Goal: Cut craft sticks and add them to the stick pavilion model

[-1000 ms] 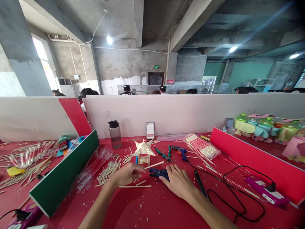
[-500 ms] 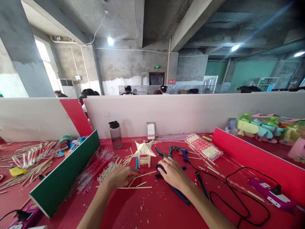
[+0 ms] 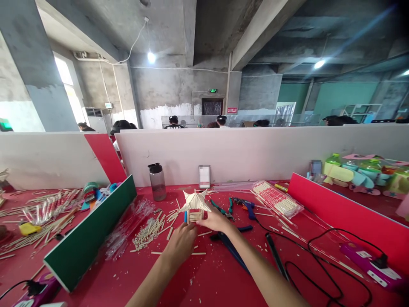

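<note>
Clearly pale stick pavilion [image 3: 194, 206], star-pointed roof.

There is just one camera, and it sits on the person's head. It looks forward and a bit down, over a red table [image 3: 198, 281] that starts right under it. The two arms come in from the bottom edge, so the left hand [image 3: 182, 241] and right hand [image 3: 217, 221] are close to the camera. Past the table it faces a white wall board [image 3: 255, 153], and over that it sees far into a big grey room and up to the ceiling lights. Everything looks a little squashed flat
</note>
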The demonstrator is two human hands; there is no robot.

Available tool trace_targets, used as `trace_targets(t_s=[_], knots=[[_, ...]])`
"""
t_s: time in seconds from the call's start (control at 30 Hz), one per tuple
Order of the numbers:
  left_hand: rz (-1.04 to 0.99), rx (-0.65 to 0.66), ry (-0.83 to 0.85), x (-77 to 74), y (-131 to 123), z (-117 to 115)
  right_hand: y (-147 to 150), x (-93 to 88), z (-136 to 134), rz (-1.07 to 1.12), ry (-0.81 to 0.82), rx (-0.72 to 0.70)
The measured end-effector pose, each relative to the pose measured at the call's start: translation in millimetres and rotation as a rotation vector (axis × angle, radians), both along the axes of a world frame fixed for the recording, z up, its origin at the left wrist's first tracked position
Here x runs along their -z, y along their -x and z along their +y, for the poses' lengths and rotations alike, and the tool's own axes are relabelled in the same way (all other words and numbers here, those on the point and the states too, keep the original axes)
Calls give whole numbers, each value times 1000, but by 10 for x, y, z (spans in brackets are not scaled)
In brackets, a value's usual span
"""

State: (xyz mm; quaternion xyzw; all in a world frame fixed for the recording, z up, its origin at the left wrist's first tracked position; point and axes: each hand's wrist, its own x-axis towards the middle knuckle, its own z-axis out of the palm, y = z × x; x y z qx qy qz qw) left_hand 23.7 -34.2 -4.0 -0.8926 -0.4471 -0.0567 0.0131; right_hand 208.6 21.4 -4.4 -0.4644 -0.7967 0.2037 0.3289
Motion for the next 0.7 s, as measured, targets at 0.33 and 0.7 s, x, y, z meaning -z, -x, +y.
trace_targets(t_s=[0.33, 0.7], knots=[[158, -42, -72, 91, -285, 14, -81, 17, 226, 320, 198, -172], [270, -81, -278, 618, -367, 252, -111, 73, 393, 328, 218, -246]])
